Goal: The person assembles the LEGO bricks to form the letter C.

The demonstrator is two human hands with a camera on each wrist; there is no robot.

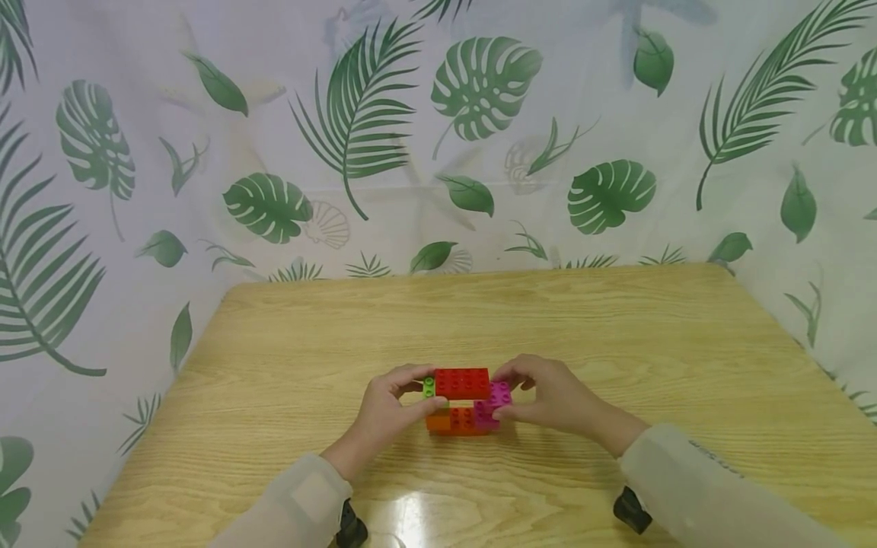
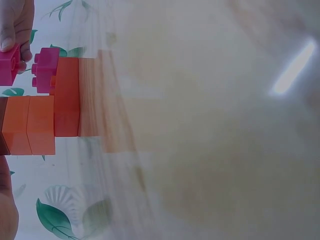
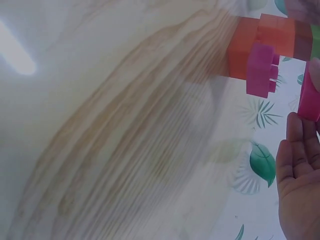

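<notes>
A toy-brick structure stands on the table, with orange bricks (image 1: 438,421) at the bottom, a light green brick (image 1: 428,387) on its left and a red brick (image 1: 462,384) on top. My left hand (image 1: 384,407) grips its left side, thumb in front. On the right of the base sits a magenta brick (image 3: 260,70), its studs up. My right hand (image 1: 548,396) pinches another pink brick (image 1: 502,393) between thumb and fingers. Both wrist views show a gap between this pink brick (image 2: 7,65) and the magenta one (image 2: 46,70) below it.
The wooden table (image 1: 308,327) extends around the hands. Behind it hangs a white cloth (image 1: 397,243) printed with green leaves. Dark wrist devices (image 1: 631,510) sit under both sleeves near the front. Light glares off the tabletop.
</notes>
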